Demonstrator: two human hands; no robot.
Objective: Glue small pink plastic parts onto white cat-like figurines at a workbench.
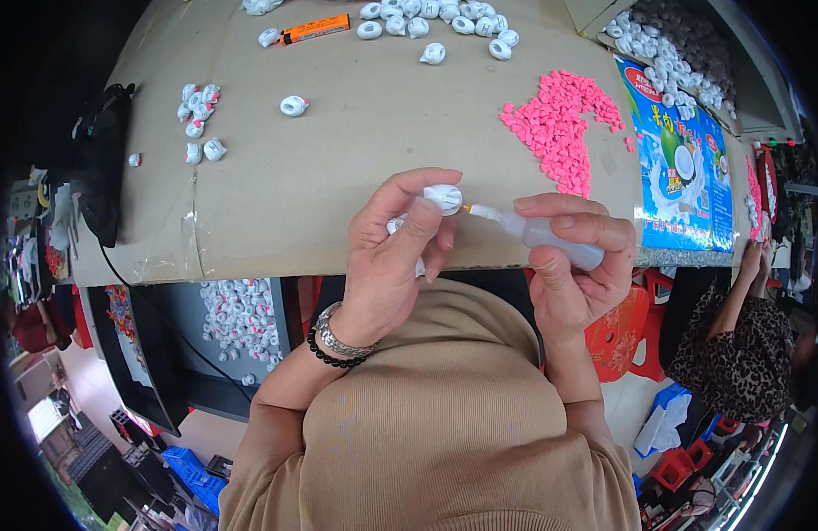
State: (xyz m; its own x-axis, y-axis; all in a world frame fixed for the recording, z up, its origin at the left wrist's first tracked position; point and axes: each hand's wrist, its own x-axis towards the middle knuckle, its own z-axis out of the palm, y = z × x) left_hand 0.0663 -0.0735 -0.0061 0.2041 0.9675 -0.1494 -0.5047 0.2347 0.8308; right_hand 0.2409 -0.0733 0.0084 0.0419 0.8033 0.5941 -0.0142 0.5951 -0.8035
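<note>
Between the thumb and fingers of my left hand (387, 265) is a small white rounded piece (444, 198) with dark marks. More white pieces (396, 224) are tucked in the same palm. My right hand (582, 274) grips a small translucent squeeze bottle (561, 244), tilted toward the left. The bottle's thin orange-tipped nozzle (482, 212) meets the right side of the white piece; whether liquid comes out is too small to tell. Beyond my right hand lies a spread of small pink pieces (564, 133).
White pieces lie in groups at the far edge (418, 26) and left (196, 106), some with pink bits. An orange-and-black stick (315, 29) lies far off. An open drawer (285, 310) holds many white pieces. A blue printed sheet (683, 177) lies right, near another person (736, 345).
</note>
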